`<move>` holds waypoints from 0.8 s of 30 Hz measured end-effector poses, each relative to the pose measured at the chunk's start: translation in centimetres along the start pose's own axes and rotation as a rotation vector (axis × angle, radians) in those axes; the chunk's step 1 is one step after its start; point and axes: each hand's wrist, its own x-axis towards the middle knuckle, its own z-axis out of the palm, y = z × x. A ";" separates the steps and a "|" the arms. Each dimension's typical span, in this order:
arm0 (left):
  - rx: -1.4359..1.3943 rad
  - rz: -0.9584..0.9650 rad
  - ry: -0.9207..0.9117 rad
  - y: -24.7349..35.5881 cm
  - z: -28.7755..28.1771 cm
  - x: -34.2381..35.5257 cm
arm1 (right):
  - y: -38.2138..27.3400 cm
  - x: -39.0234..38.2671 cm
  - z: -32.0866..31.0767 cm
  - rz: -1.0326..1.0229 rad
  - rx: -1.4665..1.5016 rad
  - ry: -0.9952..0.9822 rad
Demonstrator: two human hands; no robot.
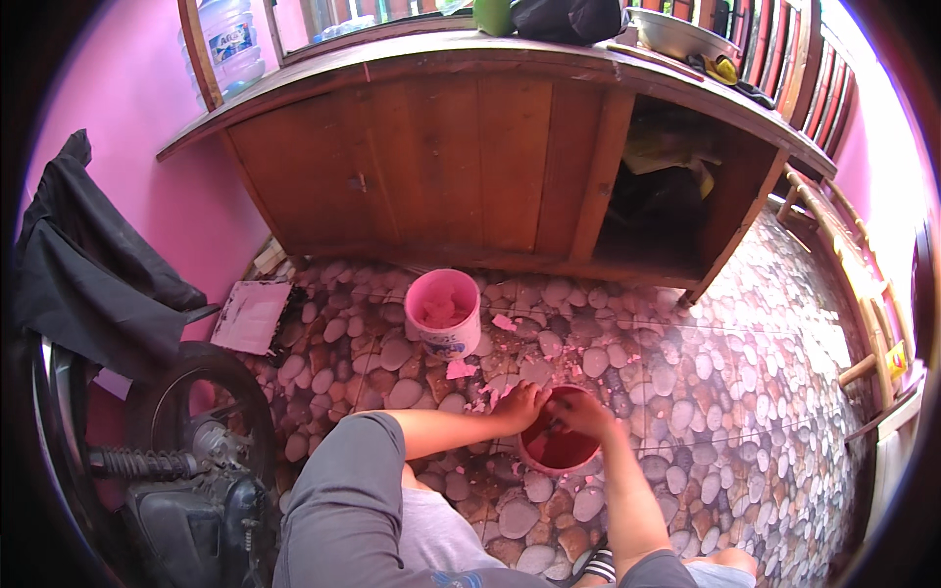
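A red bucket (pixel 573 468) stands on the stone-patterned floor in front of me. My left hand (pixel 522 408) is closed over its left rim. Inside the bucket's mouth, my right hand (pixel 582 412) is closed on a small dark tool (pixel 555 425); its kind is hard to make out because the fingers and shadow cover much of it. Reddish material shows at the bottom of the bucket. Farther away, to the left, is a white pail (pixel 449 345) with a pink inner wall and a lumpy pink mass inside. Pink flakes (pixel 461 369) lie scattered between the two containers.
A long wooden cabinet (pixel 441 157) spans the far side, its right compartment open. At left stand a motorbike (pixel 196 480) and a draped black cloth (pixel 93 265). A pale board (pixel 252 316) lies near the wall. Bamboo furniture (pixel 858 274) lines the right side.
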 end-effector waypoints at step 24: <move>-0.243 -0.218 0.049 -2.9 -3.7 1.3 | -4.4 0.0 -0.2 0.051 0.232 0.160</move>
